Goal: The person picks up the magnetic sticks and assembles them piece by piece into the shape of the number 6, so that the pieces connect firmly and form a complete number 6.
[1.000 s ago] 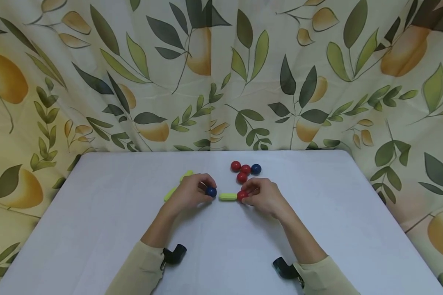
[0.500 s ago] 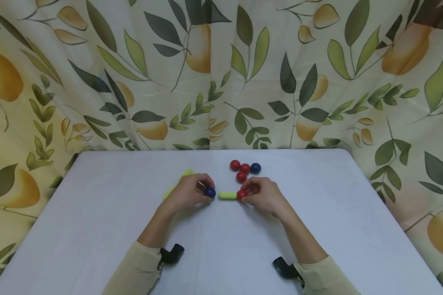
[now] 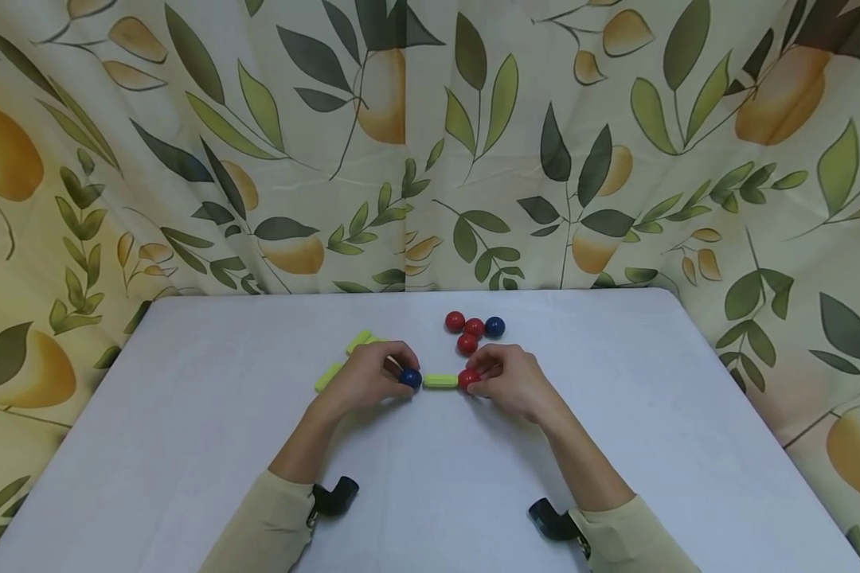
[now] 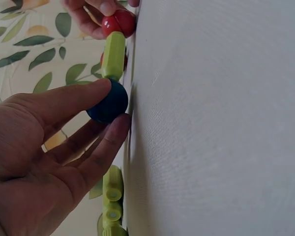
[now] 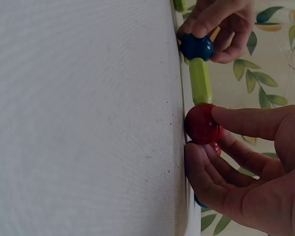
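My left hand (image 3: pixel 369 372) pinches a blue ball (image 4: pixel 109 102) between thumb and fingertips. A red ball (image 5: pixel 203 124) is pinched the same way by my right hand (image 3: pixel 510 380). Between the two balls lies a short yellow-green rod (image 3: pixel 440 381). Its right end meets the red ball. In both wrist views its other end appears to touch the blue ball, while the head view leaves a sliver of doubt. Both balls are at the table surface.
Behind my right hand, several red balls (image 3: pixel 467 344) and another blue ball (image 3: pixel 495 326) sit in a cluster. More yellow-green rods (image 3: pixel 327 376) lie beside and behind my left hand, partly hidden by it. A white-covered table (image 3: pixel 430 493) ends at a patterned curtain (image 3: pixel 430 199).
The blue ball in my left hand has moved slightly right and down, closing the gap to the rod. My right hand and the red ball stay nearly in place.
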`<action>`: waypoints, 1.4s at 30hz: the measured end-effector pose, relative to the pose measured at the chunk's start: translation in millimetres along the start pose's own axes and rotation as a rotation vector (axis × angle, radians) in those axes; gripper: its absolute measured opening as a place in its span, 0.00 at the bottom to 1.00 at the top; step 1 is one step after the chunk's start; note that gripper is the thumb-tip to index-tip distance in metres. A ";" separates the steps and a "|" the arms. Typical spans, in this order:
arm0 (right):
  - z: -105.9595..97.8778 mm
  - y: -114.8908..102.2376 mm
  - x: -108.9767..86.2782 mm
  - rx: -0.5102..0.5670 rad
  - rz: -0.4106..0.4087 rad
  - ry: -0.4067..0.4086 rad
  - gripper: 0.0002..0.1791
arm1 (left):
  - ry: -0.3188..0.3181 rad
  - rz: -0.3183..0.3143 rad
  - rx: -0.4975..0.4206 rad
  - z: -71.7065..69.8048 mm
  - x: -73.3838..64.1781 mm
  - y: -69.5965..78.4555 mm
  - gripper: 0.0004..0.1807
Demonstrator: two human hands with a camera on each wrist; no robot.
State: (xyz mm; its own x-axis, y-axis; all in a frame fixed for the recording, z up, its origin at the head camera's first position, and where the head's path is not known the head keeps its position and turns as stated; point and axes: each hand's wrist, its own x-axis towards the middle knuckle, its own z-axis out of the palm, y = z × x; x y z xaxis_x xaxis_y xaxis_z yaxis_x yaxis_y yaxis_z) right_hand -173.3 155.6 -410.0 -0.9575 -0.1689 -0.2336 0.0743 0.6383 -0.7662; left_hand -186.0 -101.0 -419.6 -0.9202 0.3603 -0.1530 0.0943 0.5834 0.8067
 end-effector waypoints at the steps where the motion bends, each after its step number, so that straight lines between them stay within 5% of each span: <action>1: -0.3 -0.3 -0.1 -0.001 -0.001 0.000 0.14 | 0.000 0.000 -0.002 0.3 0.3 -0.1 0.15; 42: -0.7 -0.9 0.8 0.008 -0.005 -0.014 0.16 | 0.019 0.009 0.017 3.6 0.8 -0.8 0.15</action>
State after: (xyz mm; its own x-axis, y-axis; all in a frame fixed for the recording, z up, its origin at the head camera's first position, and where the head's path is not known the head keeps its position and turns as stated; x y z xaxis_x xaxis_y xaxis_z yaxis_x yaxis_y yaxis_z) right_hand -174.3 155.4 -409.1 -0.9540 -0.1824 -0.2380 0.0719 0.6316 -0.7720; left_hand -185.4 -98.6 -422.4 -0.9265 0.3512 -0.1349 0.1085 0.5927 0.7981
